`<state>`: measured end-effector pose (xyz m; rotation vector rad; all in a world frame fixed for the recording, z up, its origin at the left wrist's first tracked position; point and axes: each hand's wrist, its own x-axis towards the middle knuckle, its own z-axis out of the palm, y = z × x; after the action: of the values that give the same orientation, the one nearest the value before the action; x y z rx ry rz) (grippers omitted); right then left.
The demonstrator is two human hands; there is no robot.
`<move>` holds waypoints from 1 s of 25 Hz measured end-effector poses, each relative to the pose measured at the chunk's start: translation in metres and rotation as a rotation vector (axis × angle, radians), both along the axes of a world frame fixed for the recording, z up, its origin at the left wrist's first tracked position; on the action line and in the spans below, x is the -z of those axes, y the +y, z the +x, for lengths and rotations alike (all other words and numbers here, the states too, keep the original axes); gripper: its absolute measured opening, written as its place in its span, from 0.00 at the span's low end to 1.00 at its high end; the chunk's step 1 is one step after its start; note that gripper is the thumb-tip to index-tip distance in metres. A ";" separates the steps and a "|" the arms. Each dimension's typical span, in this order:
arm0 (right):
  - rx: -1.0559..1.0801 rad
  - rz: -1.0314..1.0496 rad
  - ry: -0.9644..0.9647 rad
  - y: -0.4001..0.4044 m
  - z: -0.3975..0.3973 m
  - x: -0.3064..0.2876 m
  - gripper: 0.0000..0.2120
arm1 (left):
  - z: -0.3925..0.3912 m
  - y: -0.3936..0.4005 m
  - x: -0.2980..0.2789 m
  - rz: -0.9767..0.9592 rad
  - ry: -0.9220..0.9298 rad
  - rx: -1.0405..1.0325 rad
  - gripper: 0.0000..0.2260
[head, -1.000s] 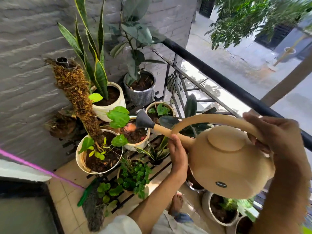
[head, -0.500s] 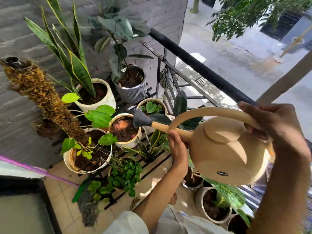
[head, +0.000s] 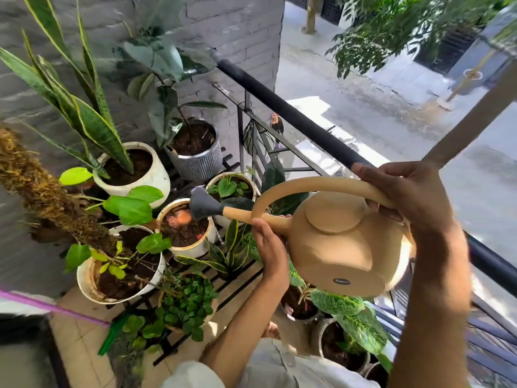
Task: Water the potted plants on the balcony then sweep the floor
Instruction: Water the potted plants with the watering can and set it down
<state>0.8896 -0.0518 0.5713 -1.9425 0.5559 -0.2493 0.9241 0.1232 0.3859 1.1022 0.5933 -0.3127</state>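
Can: watering can (head: pixel 338 245), rigid plastic, probably heavy with water.
Right hand (head: pixel 411 197): wrapped around the arched handle.
Left hand (head: pixel 270 247): fingers cupped under the spout, steadying.
Rose (head: pixel 202 204): over the white pot (head: pixel 193 247).

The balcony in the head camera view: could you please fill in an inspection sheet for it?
Surface: tiled floor with a black slatted rack holding the pots.
Job's things: tan watering can tilted, its grey spout head over the small white pot; snake plant in a white pot; ribbed grey pot; broom with a green part lying on the floor.
Clutter: nothing seen.
Grippers: left hand supports the spout; right hand grips the handle.
Cables: pink line crossing lower left; what it is cannot be told.
Surroundings: grey brick wall, black railing, street and trees below.
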 end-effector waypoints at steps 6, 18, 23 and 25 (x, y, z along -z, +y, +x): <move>0.088 0.032 -0.053 -0.026 -0.016 0.003 0.29 | 0.007 -0.022 -0.003 0.006 -0.020 0.089 0.28; 0.398 0.101 -0.094 -0.063 -0.061 0.004 0.27 | 0.013 -0.079 -0.003 -0.121 0.029 0.526 0.29; 0.539 0.174 -0.107 -0.065 -0.067 0.012 0.30 | 0.024 -0.080 0.000 -0.064 0.021 0.645 0.30; 0.592 0.206 -0.120 -0.062 -0.064 0.016 0.32 | 0.033 -0.079 0.001 -0.065 0.021 0.682 0.31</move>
<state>0.8253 -0.1137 0.5554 -1.5155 1.0271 -0.6504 0.9572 0.0443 0.3851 1.2152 0.2038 -0.9257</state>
